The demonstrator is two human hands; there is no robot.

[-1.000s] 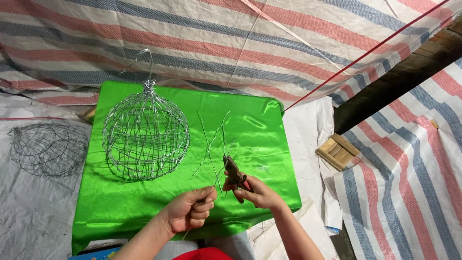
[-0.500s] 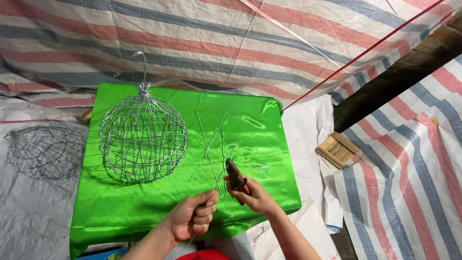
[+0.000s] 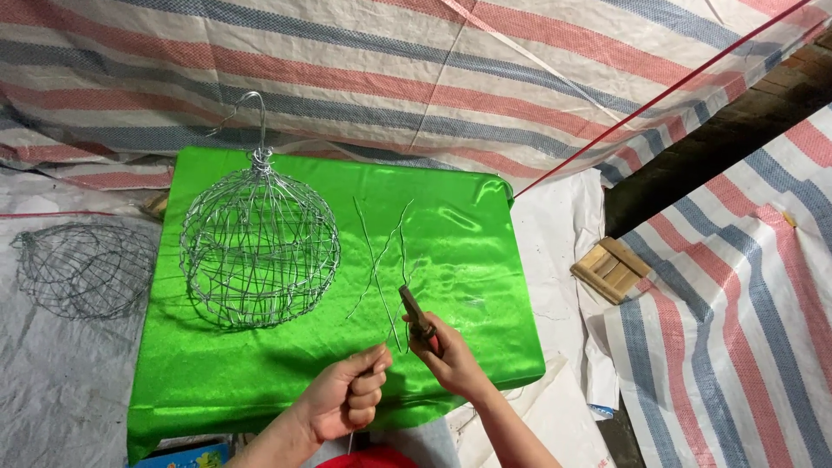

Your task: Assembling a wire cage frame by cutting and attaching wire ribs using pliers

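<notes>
Wire strands (image 3: 379, 260), thin and silvery, are spread in a loose crossing bundle on the green cloth (image 3: 468, 260), just below the centre of the frame. Their lower ends are gathered in the left hand (image 3: 342, 400), whose fingers are clenched into a fist around them. Pliers (image 3: 416, 314) are gripped by the right hand (image 3: 451, 357), fingers wrapped round the handles, with the dark nose pointed up and left and set against the strands just above the left fist. Whether the nose is closed on a strand cannot be told. Both hands are seen at the lower centre, near the front edge of the cloth.

A round wire cage (image 3: 258, 247) with a hooked top is stood on the cloth at centre left, well apart from the hands. A second, darker wire cage (image 3: 80, 269) is laid on the grey sheet at the left edge of the frame. A small wooden block (image 3: 611, 269) is placed on the floor covering to the right of the cloth. Striped tarpaulin (image 3: 416, 78) is stretched across the whole upper part and down the right side, crossed by a red cord (image 3: 659, 94) at upper right.
</notes>
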